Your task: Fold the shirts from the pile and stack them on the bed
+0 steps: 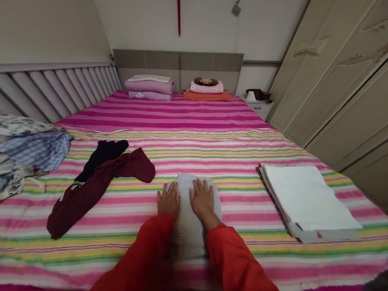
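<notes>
A folded light grey cloth (188,229) lies on the striped bed sheet (214,147) in front of me. My left hand (168,201) rests flat on its left edge, fingers stretched out. My right hand (203,199) lies flat on the cloth's upper part, fingers spread. Both arms wear red sleeves. Neither hand holds anything.
A dark red garment (91,188) and a black one (103,155) lie to the left. A stack of folded white and grey cloths (306,200) sits to the right. Loose clothes (12,157) are heaped at the far left. Folded bedding (149,87) lies by the headboard; wardrobe doors (355,87) stand on the right.
</notes>
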A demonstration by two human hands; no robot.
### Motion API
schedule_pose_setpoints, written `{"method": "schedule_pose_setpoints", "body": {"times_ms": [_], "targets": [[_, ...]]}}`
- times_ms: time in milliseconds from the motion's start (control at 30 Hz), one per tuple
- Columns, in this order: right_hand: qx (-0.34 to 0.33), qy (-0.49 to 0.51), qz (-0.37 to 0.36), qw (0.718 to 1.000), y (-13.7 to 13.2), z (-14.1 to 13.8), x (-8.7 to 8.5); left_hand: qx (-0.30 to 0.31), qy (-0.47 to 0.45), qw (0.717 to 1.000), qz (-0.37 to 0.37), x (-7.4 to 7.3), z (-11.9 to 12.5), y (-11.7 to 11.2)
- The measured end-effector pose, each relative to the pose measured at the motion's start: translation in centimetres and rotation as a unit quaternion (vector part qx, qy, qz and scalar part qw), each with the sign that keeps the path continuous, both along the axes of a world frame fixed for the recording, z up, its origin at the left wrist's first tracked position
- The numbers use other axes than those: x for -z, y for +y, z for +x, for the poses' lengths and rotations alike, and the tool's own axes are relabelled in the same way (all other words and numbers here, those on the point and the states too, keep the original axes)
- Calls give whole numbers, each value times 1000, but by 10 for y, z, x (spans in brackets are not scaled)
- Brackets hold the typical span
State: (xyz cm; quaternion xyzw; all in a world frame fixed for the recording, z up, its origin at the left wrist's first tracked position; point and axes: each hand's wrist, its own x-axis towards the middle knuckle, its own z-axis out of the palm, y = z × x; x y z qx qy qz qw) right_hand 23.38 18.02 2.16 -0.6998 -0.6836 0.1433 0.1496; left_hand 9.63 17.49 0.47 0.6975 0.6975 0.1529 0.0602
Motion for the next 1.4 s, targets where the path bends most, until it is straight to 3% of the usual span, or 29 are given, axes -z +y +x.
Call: {"method": "schedule_pose_setpoints", "body": {"times_ms": [233, 333, 500, 567, 633, 700, 767, 867, 1033, 1200, 1400], "targets": [[64, 19, -16, 998, -1, 40, 7, 5, -16, 1000, 22, 5, 0, 0], [63, 50, -32, 996, -2, 64, 8, 11, -18, 1000, 12, 2, -4, 3], [49, 89, -57, 993, -5, 94, -11, 49, 16, 999, -4, -6, -2, 0], [26, 88, -35, 995, -12, 89, -21, 127, 34, 991, 12, -4, 11, -11], [-50, 77, -16, 996, -23, 74, -28, 219, 40, 975, 24, 1, 31, -26], [-133, 61, -25, 989, -32, 55, -30, 295, 34, 954, 34, 7, 52, -43], [-168, 41, -48, 984, -36, 41, -28, 344, 25, 938, 40, 12, 70, -58], [-158, 10, -64, 985, -31, 34, -20, 365, 25, 930, 39, 20, 82, -73], [-129, 5, -64, 990, -10, 42, -6, 383, 53, 920, 64, 35, 80, -81], [-123, -11, -89, 988, -3, 45, -4, 389, 74, 915, 78, 43, 78, -87], [-111, -17, -78, 991, -8, 45, -12, 457, -7, 888, 59, 48, 60, -135]]}}
